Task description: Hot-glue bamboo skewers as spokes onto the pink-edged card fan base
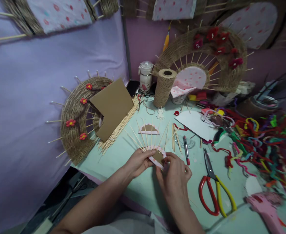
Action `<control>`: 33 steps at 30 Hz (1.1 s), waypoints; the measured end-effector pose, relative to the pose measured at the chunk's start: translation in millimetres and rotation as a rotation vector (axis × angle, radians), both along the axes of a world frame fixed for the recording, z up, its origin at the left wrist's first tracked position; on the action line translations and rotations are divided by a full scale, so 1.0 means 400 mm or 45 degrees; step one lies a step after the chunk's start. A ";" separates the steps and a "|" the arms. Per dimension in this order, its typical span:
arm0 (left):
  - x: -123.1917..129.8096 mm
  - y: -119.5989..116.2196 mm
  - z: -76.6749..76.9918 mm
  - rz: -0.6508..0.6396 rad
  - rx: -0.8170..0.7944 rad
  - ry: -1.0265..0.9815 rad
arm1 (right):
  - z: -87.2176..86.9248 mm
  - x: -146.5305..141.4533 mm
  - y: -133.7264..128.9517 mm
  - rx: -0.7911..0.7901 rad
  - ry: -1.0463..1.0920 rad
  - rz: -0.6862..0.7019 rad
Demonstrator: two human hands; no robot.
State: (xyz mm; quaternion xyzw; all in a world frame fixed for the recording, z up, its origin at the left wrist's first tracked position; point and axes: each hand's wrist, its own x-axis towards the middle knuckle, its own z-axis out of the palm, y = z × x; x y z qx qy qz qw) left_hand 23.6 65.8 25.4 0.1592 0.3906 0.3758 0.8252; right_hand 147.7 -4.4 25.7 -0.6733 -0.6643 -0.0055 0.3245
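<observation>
Between my two hands is a small half-round cardboard piece (158, 157) edged with pink-and-white fabric, with several thin wooden sticks (146, 138) fanning out from its curved side. My left hand (141, 160) pinches its left end, thumb on top near the stick bases. My right hand (174, 172) grips the right end, with fingertips on the fabric edge. A second half-round cardboard piece (148, 128) with a fabric border lies flat just beyond the sticks. Right of my hands lie a few loose sticks (174, 138) and a red-capped pen (186, 150).
Scissors (213, 185) and a pink glue gun (265, 208) lie at the right, near a heap of coloured pipe cleaners (255, 136). A twine roll (164, 87) stands at the back. Brown cardboard (115, 107) rests over a stick bundle (119, 126) and a twine-woven fan (75, 130).
</observation>
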 end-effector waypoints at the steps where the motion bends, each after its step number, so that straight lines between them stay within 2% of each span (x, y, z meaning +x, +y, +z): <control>1: 0.000 0.000 0.000 -0.001 -0.001 0.000 | -0.004 0.002 0.000 0.014 -0.008 0.001; 13: 0.003 -0.006 -0.003 0.001 0.052 -0.009 | -0.023 0.005 0.004 0.029 0.001 -0.023; 20: -0.008 -0.024 -0.003 -0.057 0.113 -0.171 | -0.006 0.018 0.004 -0.145 0.104 0.025; 27: -0.041 -0.057 -0.020 -0.039 -0.033 -0.226 | -0.002 0.014 0.013 -0.209 0.173 0.171; 33: -0.078 -0.079 -0.022 -0.044 -0.133 -0.264 | 0.009 0.022 0.030 -0.300 0.162 0.190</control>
